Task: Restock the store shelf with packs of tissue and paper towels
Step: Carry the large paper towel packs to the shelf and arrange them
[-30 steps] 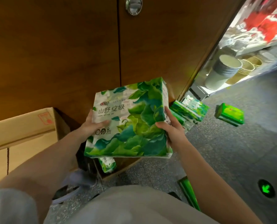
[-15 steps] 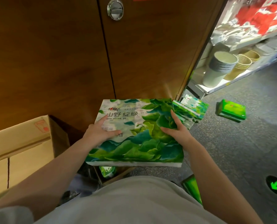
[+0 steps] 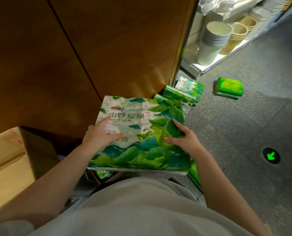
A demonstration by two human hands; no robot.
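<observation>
A person crouches before a wooden cabinet (image 3: 94,53), both bare forearms reaching forward. The large tissue pack (image 3: 141,133), printed with green leaves and white lettering, lies face up and nearly flat in front of the person, low over the floor (image 3: 244,125); what bears its underside cannot be told. The left hand (image 3: 101,137) rests on the pack's white left part with fingers extended and spread, the index finger pointing toward the printed characters, so the palm presses rather than clasps. The right hand (image 3: 184,138) lies on the leafy right part, thumb and fingers slightly splayed, likewise flat on the wrapper and curled round nothing. Two further leaf-printed packs (image 3: 184,92) lie just beyond the far right corner of the large pack, against the cabinet's foot. A small bright green pack (image 3: 229,87) lies apart on the floor to the right. An open cardboard box (image 3: 10,160) stands at the left. On a low shelf (image 3: 210,65) at upper right stand stacked grey buckets (image 3: 211,43) beside stacked tan baskets (image 3: 235,36).
</observation>
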